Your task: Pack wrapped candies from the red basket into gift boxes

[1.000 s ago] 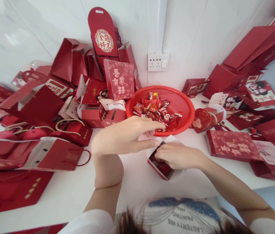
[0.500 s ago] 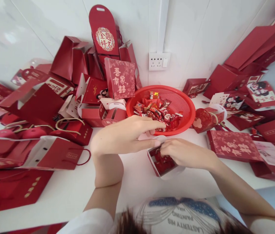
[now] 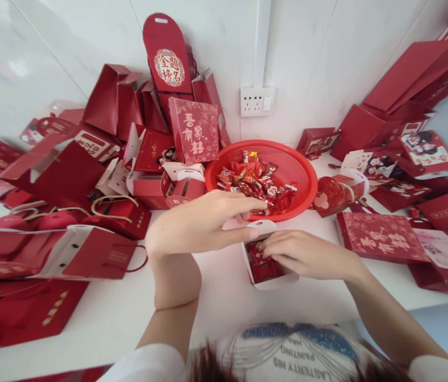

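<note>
A small open box [image 3: 248,264] with white flaps stands on the white table, and red wrapped candies [image 3: 261,261] lie inside it. The fingers of my right hand [image 3: 307,253] reach into the box from the right, and their tips are hidden among the candies. My left hand [image 3: 211,220] hovers at the box's far left, thumb apart from the fingers and near the raised white flap [image 3: 261,227]. Its fingertips are over the near rim of a red plastic basket [image 3: 307,183], which holds several wrapped candies [image 3: 251,178]. I see nothing between its thumb and fingers.
Red gift boxes and bags are heaped on the left [image 3: 116,101] and on the right [image 3: 383,236] of the white table [image 3: 216,297]. Behind the basket, a power socket [image 3: 257,102] is fixed to the tiled wall.
My right hand's fingers have loosened and spread a little over the candies in the box. The box has shifted slightly, and its far flap shows more. My left hand has hardly moved.
</note>
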Available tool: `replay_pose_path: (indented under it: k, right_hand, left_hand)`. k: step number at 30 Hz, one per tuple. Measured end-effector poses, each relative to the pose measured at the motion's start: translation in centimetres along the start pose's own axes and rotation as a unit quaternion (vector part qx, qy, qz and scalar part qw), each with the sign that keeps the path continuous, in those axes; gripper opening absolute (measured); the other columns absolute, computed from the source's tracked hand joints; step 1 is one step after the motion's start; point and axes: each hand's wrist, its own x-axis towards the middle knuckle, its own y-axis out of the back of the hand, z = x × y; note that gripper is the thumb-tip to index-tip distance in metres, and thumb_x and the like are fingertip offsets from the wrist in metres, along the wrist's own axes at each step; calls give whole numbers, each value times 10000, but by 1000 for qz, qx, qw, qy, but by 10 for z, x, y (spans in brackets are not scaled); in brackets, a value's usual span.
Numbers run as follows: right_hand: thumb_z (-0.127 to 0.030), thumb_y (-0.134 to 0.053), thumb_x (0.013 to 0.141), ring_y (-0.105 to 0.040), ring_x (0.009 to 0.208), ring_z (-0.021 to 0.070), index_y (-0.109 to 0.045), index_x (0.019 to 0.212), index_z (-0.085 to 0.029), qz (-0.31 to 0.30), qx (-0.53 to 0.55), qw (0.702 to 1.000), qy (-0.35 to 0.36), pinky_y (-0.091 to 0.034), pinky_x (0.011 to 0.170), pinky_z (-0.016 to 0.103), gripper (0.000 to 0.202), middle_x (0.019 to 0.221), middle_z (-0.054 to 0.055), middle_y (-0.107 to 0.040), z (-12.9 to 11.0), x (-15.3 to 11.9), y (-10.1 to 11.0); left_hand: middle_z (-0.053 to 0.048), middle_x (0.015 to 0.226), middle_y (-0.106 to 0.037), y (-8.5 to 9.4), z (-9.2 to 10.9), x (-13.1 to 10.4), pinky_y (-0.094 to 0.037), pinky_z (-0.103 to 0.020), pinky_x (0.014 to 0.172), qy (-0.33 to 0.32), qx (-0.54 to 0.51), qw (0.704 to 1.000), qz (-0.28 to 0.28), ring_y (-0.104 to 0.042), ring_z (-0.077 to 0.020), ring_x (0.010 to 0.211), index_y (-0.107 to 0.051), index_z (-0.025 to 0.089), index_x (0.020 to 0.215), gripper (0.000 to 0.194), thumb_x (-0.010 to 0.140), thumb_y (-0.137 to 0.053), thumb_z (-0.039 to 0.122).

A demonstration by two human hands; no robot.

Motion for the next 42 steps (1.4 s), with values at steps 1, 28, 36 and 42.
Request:
replay_pose_path:
  k: [1, 28, 36, 42]
  right_hand:
    - [-106, -488, 972, -707, 1036, 222, -753, 1033, -179, 46, 14, 999, -6, -528, 934, 366, 281, 1069, 90, -770, 1, -9, 3]
    - [-361, -638, 941, -715, 1067, 258, -618, 1314, -230, 447, 183, 869, -107, -600, 932, 397, 396, 1246, 117, -715, 20, -55, -81]
    - [-336, -590, 982, -606, 1265, 279, -631, 1332, -254, 393, 152, 907, 6, -522, 1059, 467, 363, 1325, 117, -672, 25, -52, -90]
    - [-408, -576, 990, -511, 1373, 291, -605, 1388, -259, 347, 135, 928, 14, -468, 1109, 499, 427, 1451, 138, -575, 30, -53, -98]
  left_hand:
    - [-71, 1133, -756, 0, 0, 0, -532, -265, 837, -1, -2, 1000, 2, -721, -191, 957, -633, 179, 1333, 401, 986, -584, 373]
    - [-142, 1322, -652, -85, 1, -45, -566, -401, 971, 213, -156, 956, 124, -656, -227, 1136, -554, 224, 1397, 437, 993, -553, 394]
    - [-177, 1484, -521, -156, 18, -36, -439, -497, 1147, 299, -260, 880, 262, -536, -287, 1351, -237, 223, 1559, 741, 954, -586, 469]
    - [-157, 1576, -432, -168, 19, -33, -423, -434, 1175, 317, -258, 871, 271, -497, -280, 1401, -276, 219, 1534, 772, 914, -646, 491]
